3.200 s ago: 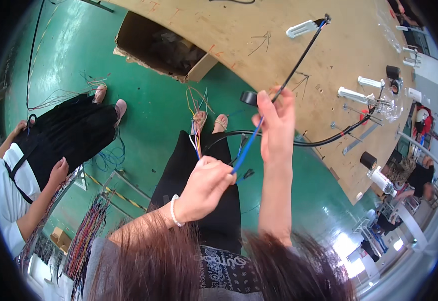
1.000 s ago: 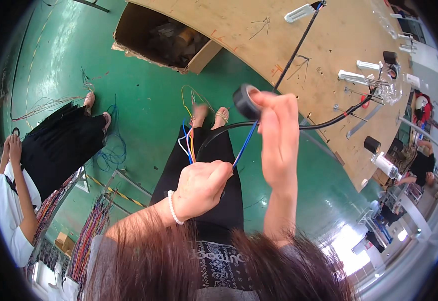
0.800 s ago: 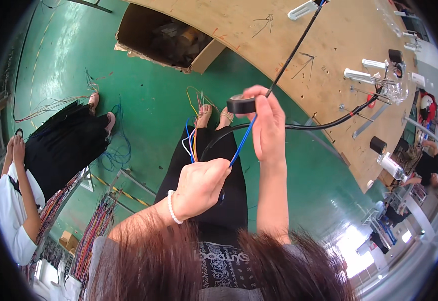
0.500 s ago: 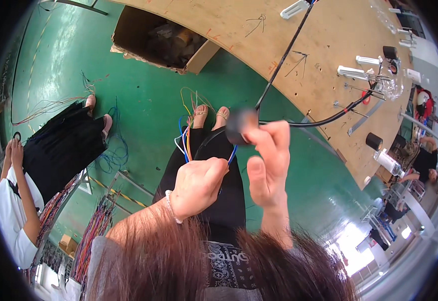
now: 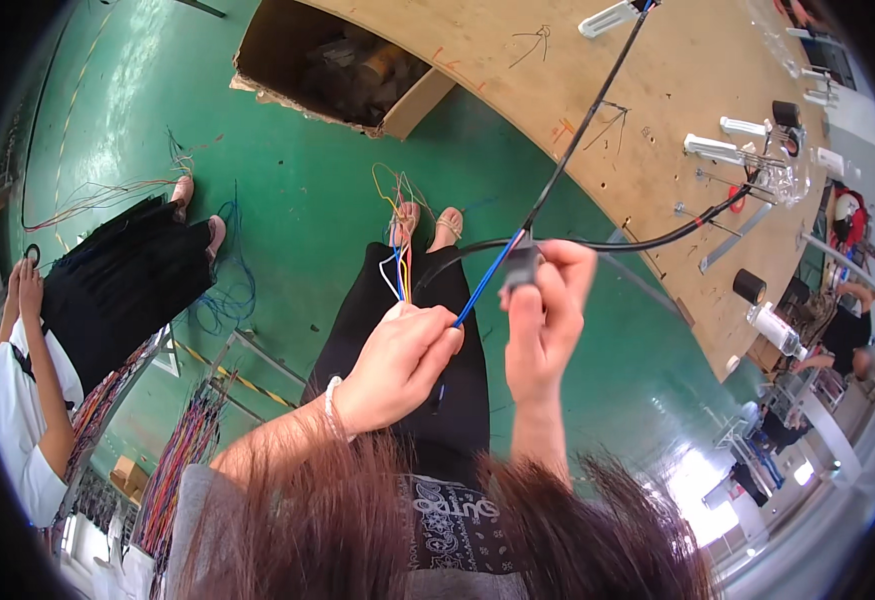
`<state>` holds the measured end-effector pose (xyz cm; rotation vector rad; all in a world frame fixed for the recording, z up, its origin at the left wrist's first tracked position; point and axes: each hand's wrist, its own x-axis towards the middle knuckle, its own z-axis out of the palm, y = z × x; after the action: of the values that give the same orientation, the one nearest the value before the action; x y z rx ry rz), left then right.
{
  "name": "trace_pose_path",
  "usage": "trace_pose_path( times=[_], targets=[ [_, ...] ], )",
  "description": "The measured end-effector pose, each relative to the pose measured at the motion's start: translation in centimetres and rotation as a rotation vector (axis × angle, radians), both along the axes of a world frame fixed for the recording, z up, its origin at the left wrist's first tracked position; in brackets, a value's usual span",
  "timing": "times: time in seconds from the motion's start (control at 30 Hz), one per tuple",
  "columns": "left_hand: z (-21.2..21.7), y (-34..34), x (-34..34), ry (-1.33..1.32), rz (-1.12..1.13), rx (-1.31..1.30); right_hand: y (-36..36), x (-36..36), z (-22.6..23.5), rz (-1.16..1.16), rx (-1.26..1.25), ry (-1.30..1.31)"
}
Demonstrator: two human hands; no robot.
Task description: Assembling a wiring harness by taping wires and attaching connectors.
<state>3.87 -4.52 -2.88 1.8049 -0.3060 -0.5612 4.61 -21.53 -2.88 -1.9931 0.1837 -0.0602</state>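
Note:
My left hand (image 5: 397, 365) is closed around a bundle of wires. Loose white, blue, yellow and red wires (image 5: 403, 278) stick out beyond its knuckles. From its thumb side, blue wires (image 5: 484, 285) run up to the fork of a black-wrapped wiring harness (image 5: 577, 138). Just below that fork, my right hand (image 5: 547, 330) grips a roll of black tape (image 5: 523, 266) between thumb and fingers. A second black-wrapped branch (image 5: 647, 243) passes behind the right fingers toward the board. Fingers hide part of the roll and the wires inside my left fist.
A wooden board (image 5: 517, 85) with white clips (image 5: 712, 149), metal pins and another tape roll (image 5: 748, 286) spans the upper right. Beneath its edge stands a cardboard box (image 5: 422, 105). At left, a person (image 5: 32, 400) stands near hanging wire bundles (image 5: 182, 470).
The tape roll, blurred and higher before, has come down and sits below the harness fork. More of the blue wires now shows between my hands. The left hand keeps its grip.

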Motion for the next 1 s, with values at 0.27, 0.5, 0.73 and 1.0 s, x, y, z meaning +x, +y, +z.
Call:
trace_pose_path(
  times=[0.27, 0.5, 0.73, 1.0],
  targets=[
    [1.5, -0.1, -0.6, 0.307, 0.047, 0.055, 0.1, 3.5, -2.8, -0.191, 0.916, 0.416],
    [-0.1, 0.7, -0.6, -0.04, -0.029, 0.09, 0.7, -1.7, -1.2, -0.068, 0.201, 0.062],
    [0.3, -0.4, -0.9, -0.216, -0.012, 0.115, 1.7, 1.9, -0.8, -0.269, 0.411, 0.117],
    [-0.1, 0.6, -0.4, -0.134, 0.006, 0.095, 2.2, -3.4, -1.9, -0.2, 0.605, 0.156]
  ],
)
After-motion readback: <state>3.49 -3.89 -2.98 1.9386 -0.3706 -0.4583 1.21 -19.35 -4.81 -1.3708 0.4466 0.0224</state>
